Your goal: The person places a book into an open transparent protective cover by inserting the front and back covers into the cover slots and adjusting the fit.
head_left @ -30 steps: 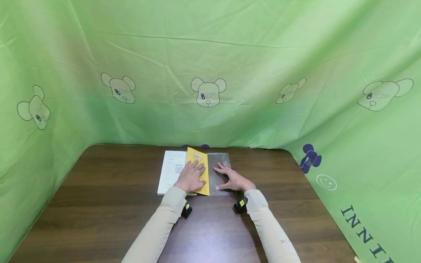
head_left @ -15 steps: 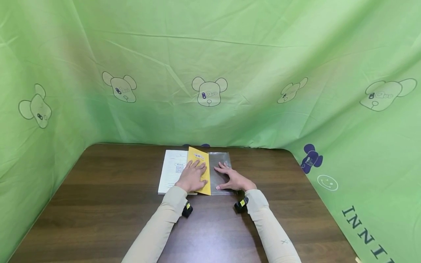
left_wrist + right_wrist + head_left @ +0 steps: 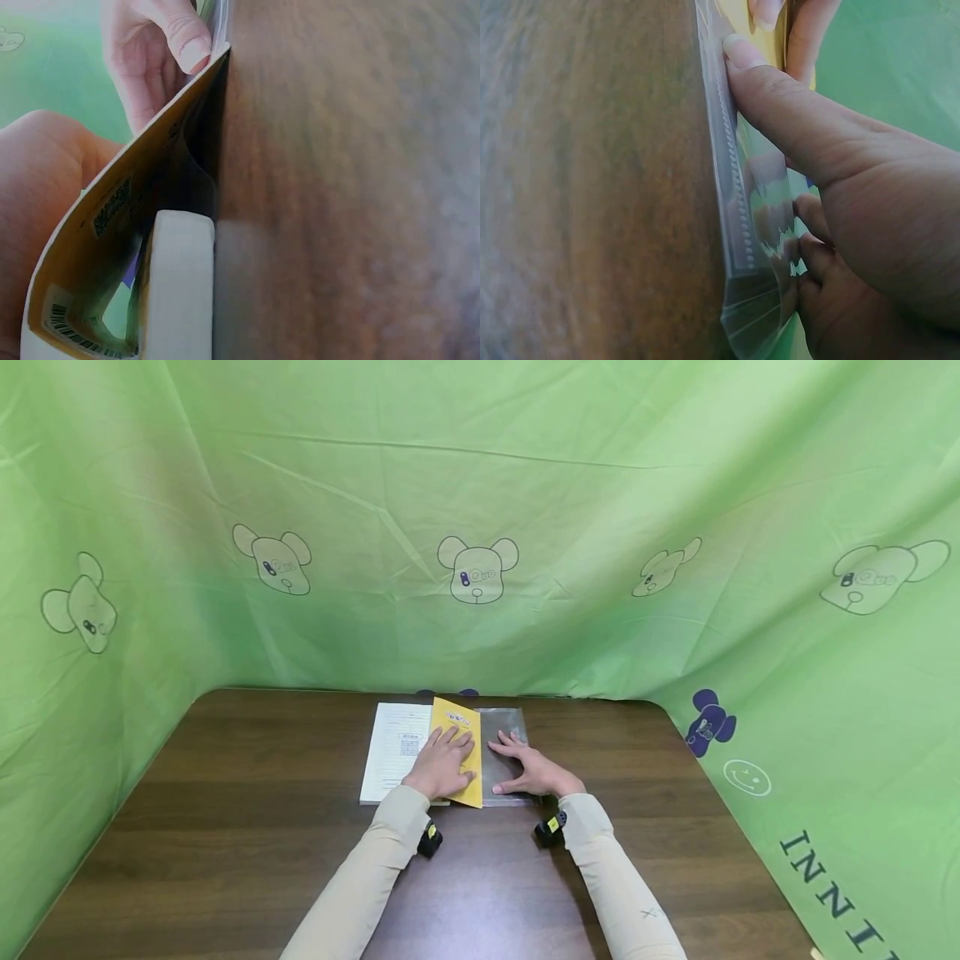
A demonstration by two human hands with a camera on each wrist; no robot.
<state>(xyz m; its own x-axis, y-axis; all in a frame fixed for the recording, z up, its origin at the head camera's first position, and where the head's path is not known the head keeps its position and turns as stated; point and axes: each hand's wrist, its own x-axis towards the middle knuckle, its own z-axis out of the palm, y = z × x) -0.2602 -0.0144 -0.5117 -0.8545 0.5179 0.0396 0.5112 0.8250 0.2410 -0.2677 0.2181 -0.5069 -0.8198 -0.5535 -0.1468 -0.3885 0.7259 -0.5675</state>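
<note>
A book with white printed pages (image 3: 388, 768) lies at the table's far side. Its yellow cover (image 3: 459, 715) stands away from the pages, bending over in the left wrist view, with the page block (image 3: 182, 289) beneath. My left hand (image 3: 441, 767) rests on this cover, fingers spread. To the right lies a clear plastic book cover (image 3: 489, 727). My right hand (image 3: 534, 770) presses on it with spread fingers and thumb. Close up in the right wrist view, the plastic's stitched-looking edge (image 3: 739, 195) runs under the thumb (image 3: 780, 101). Where yellow cover and plastic meet is partly hidden.
The brown wooden table (image 3: 225, 827) extends around the book on all sides. A green printed cloth (image 3: 480, 635) hangs behind the table and along both sides. Each wrist wears a small black camera, such as the left camera (image 3: 430, 841).
The yellow cover has slid slightly right toward the plastic, and my left hand has shifted right with it. My right hand stays on the plastic in about the same place.
</note>
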